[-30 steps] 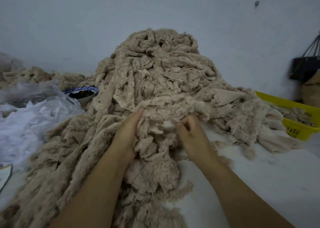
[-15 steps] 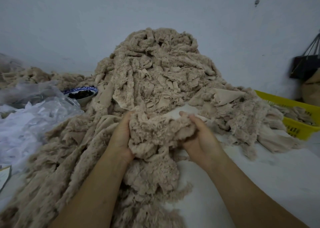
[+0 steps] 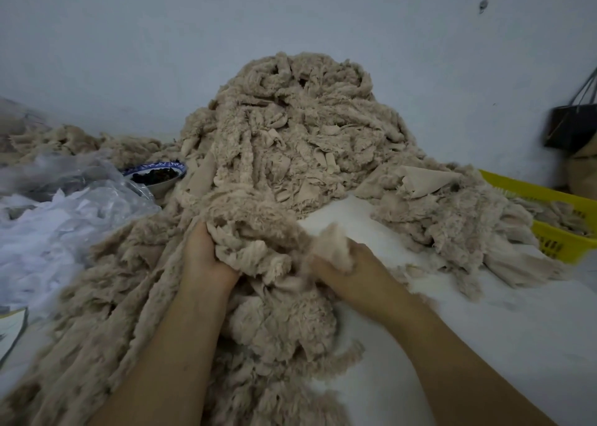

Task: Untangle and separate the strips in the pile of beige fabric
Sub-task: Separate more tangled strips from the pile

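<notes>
Both left hand (image 3: 206, 257) and right hand (image 3: 353, 272) grip tangled beige fabric strips (image 3: 258, 251)

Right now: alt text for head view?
Person's left hand and right hand grip a clump of beige strips at the foot of a tangled pile on a white table. Yellow basket at right; plastic bags and bowl at left.

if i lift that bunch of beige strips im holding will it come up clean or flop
Probably floppy: the bunch sags and folds around the left hand and right hand. It likely drags neighbours along, since its strips run into the pile behind. Seemingly light for its bulk, given the fluffy, frayed edges.
</notes>
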{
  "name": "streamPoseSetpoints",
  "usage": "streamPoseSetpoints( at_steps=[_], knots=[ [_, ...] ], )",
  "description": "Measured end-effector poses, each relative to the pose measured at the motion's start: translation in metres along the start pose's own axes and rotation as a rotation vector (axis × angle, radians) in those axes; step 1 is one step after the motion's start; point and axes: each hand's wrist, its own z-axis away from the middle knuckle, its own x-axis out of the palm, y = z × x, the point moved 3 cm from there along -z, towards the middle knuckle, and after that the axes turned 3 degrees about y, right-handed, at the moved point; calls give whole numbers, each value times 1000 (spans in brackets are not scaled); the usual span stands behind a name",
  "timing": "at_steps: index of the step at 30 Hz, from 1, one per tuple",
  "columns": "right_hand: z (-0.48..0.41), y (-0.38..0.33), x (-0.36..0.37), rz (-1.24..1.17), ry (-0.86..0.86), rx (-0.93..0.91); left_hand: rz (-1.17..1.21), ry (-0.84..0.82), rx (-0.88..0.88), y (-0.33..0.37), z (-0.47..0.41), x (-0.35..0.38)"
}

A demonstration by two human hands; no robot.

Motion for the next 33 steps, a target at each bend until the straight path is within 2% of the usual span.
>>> streamPoseSetpoints(
  at_steps=[2,4,7,9,13,16,21,23,26,29,31,33],
  knots=[
    [-4,1,5,366,-40,-162,57,-75,-9,3,3,2],
    [-11,2,2,423,-21,-137,67,-101,8,3,4,5],
    [-10,-5,-8,39,86,-90,75,-94,21,4,2,4],
    [-7,-10,-15,-173,265,-103,52,-90,24,4,2,4],
    [0,-12,-22,-194,519,-173,-59,-98,20,-2,-1,5],
    [0,-14,-20,-108,471,-210,-139,-126,-24,-9,2,12],
    [-5,-24,6,-91,108,-291,-394,-200,-78,-22,13,19],
    [-4,-24,17,-37,25,-294,-486,-165,-61,-25,13,18],
    [-5,-23,19,28,77,-247,-475,-54,-18,-20,9,15],
    [-5,-22,7,40,226,-246,-306,40,16,-8,2,10],
    [-3,-29,-1,116,341,-299,-181,77,25,-4,-2,5],
    [1,-37,-1,221,319,-381,-113,71,7,-4,-5,2]
  ],
)
